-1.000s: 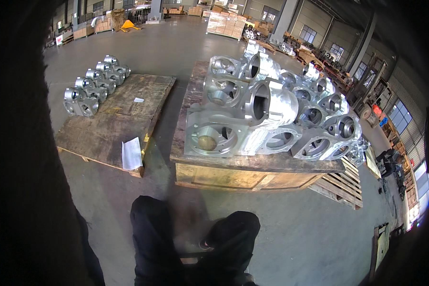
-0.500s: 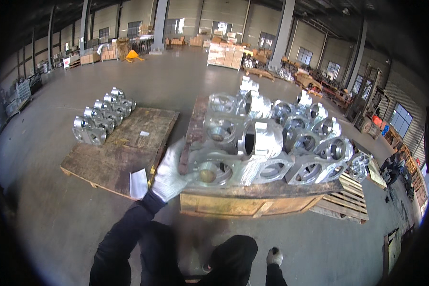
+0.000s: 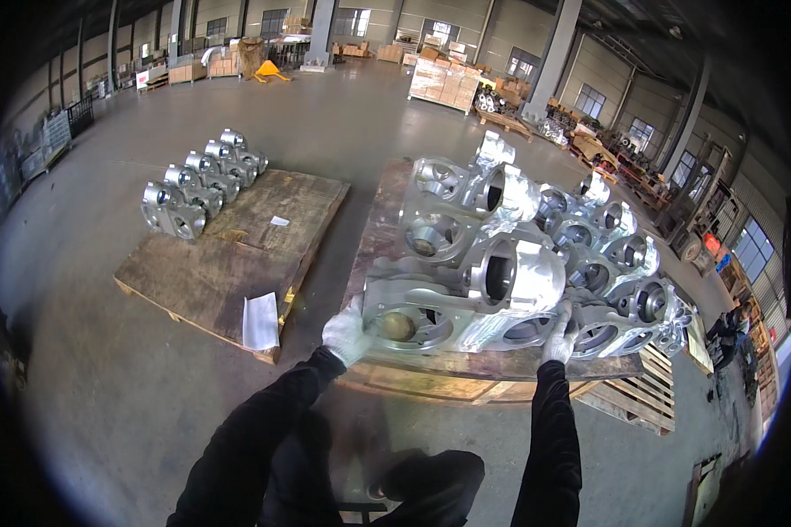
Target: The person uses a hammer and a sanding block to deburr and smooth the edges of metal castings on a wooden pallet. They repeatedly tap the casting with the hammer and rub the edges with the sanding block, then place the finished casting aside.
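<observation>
A large shiny metal casting [image 3: 444, 303] lies at the front of the right-hand wooden platform. It has a thick upright ring on top and round openings in its lower body. My left hand [image 3: 347, 335], in a white glove, grips its left end, with the fingertips partly hidden against the metal. At its right end my right hand [image 3: 561, 335], gloved the same way, has its fingers against the side, next to a neighbouring casting [image 3: 646, 303]. The casting rests on the platform [image 3: 417, 369] between both hands.
More castings [image 3: 501, 193] crowd the platform behind. To the left, a low wooden platform [image 3: 237, 259] carries a row of castings [image 3: 185, 220] and a white sheet [image 3: 260, 321]. A slatted pallet [image 3: 637, 395] lies at the right. A forklift [image 3: 699, 246] stands farther off.
My right hand has come up from beside my leg to the casting's right end. My left hand has moved lower onto its left end. The view has shifted.
</observation>
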`<state>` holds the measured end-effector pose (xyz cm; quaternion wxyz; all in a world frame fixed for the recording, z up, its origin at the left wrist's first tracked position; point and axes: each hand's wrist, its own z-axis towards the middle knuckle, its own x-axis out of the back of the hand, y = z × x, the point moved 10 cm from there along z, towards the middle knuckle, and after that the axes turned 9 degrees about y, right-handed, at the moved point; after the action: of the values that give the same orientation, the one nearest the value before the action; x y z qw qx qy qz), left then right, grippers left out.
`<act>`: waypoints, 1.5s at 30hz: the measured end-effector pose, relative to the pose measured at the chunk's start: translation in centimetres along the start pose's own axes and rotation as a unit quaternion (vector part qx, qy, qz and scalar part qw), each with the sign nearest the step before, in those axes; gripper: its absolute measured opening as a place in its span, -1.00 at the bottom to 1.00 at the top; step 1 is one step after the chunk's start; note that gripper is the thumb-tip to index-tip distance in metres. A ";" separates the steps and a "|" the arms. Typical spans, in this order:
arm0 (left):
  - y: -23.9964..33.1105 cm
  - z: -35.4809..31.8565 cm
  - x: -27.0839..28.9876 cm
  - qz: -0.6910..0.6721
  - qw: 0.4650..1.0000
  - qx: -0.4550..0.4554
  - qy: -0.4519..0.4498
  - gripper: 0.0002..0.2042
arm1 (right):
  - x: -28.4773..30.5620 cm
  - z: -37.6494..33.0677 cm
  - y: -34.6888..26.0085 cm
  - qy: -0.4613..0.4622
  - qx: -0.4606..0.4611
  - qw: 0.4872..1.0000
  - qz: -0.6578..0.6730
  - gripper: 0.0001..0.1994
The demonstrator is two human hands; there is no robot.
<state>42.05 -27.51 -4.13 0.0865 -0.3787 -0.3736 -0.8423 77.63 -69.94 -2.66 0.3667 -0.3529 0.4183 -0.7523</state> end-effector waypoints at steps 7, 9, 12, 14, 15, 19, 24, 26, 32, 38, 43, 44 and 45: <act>-2.1 6.8 -1.6 -0.168 0.985 -0.022 -0.041 -0.35 | -3.7 -1.1 2.7 -0.143 -0.200 0.944 0.219 -0.15; -3.2 8.2 -2.4 -0.199 0.979 0.004 -0.048 -0.34 | -2.5 -2.4 2.2 -0.130 -0.196 0.952 0.196 -0.20; -4.2 8.8 -2.6 -0.239 0.970 0.021 -0.048 -0.32 | 0.1 -4.5 0.9 -0.079 -0.158 0.970 0.167 -0.31; -5.3 7.8 -1.8 -0.215 0.975 0.037 -0.045 -0.35 | 1.4 -6.0 0.5 -0.068 -0.162 0.976 0.127 -0.37; -5.7 6.9 -1.0 -0.201 0.978 0.031 -0.039 -0.37 | 1.6 -6.7 0.4 -0.077 -0.168 0.976 0.114 -0.40; -6.2 4.8 0.7 -0.235 0.970 0.031 -0.045 -0.46 | 1.7 -7.8 -2.5 -0.117 -0.085 0.971 0.191 -0.26; -5.9 4.3 0.4 -0.290 0.952 0.021 -0.095 -0.47 | 1.7 -7.5 -0.6 -0.106 -0.135 0.981 0.092 -0.30; -5.9 3.9 0.8 -0.355 0.928 0.009 -0.114 -0.47 | 1.6 -7.0 -0.7 -0.114 -0.115 0.985 0.068 -0.29; -6.9 3.1 1.9 -0.279 0.951 -0.048 -0.128 -0.51 | 2.0 -6.6 -1.6 -0.120 -0.074 0.986 0.087 -0.32; -8.6 2.4 1.0 -0.340 0.933 -0.021 -0.118 -0.66 | 2.2 -7.5 -2.2 -0.100 -0.102 0.981 0.132 -0.33; -10.9 2.1 -0.1 -0.434 0.893 0.073 -0.089 -0.62 | 2.3 -7.6 -3.5 -0.110 -0.068 0.974 0.188 -0.40; -10.9 1.8 -0.1 -0.458 0.880 0.091 -0.089 -0.60 | 2.1 -7.6 -3.7 -0.123 -0.060 0.975 0.177 -0.40; -10.5 1.8 0.1 -0.413 0.904 0.074 -0.082 -0.59 | 2.0 -7.5 -3.9 -0.134 -0.050 0.976 0.167 -0.41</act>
<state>38.47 -18.82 -9.19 -0.2726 -0.2508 -0.5638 -0.7382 69.36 -67.37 -1.71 0.5217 -0.3936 0.4554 -0.6046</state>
